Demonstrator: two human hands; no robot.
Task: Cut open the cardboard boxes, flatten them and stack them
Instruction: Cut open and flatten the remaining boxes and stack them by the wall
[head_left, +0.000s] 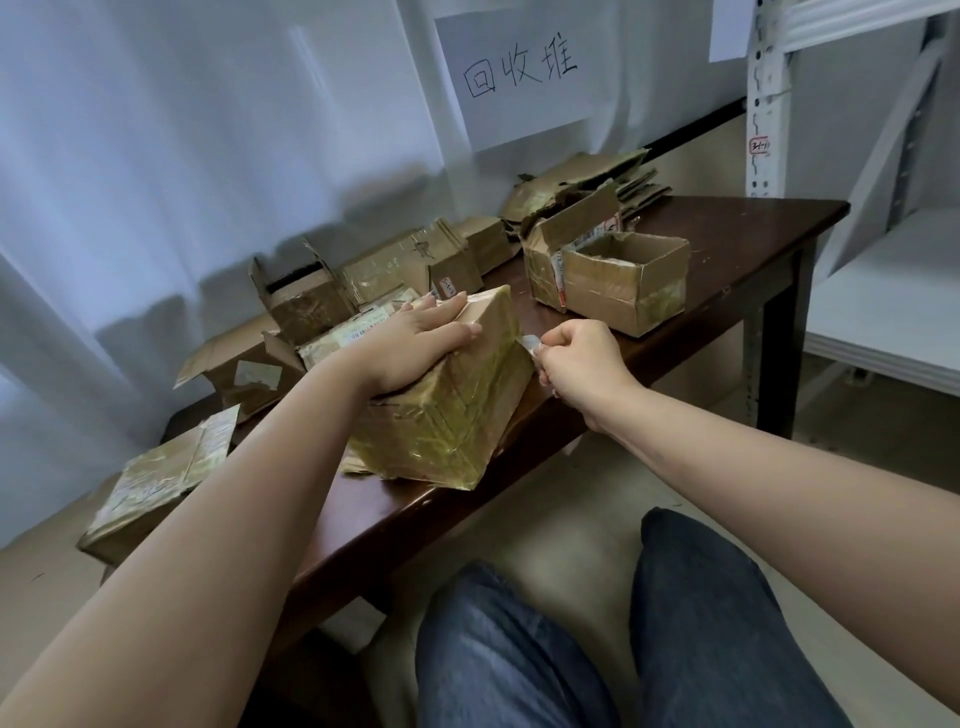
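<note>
A taped cardboard box (457, 410) sits on the dark wooden table (737, 244) near its front edge. My left hand (415, 343) rests flat on the box's top, fingers spread over the far edge. My right hand (582, 364) grips a small cutter (531, 344) whose blade tip touches the box's upper right edge. A stack of flattened cardboard (587, 182) lies at the table's far end under a paper sign.
An open box (623, 280) stands at the right of the table. Several more boxes (311, 301) crowd the left and back. Another taped box (156, 478) lies at the lower left. A white metal shelf (883, 260) stands at the right. My knees are below the table edge.
</note>
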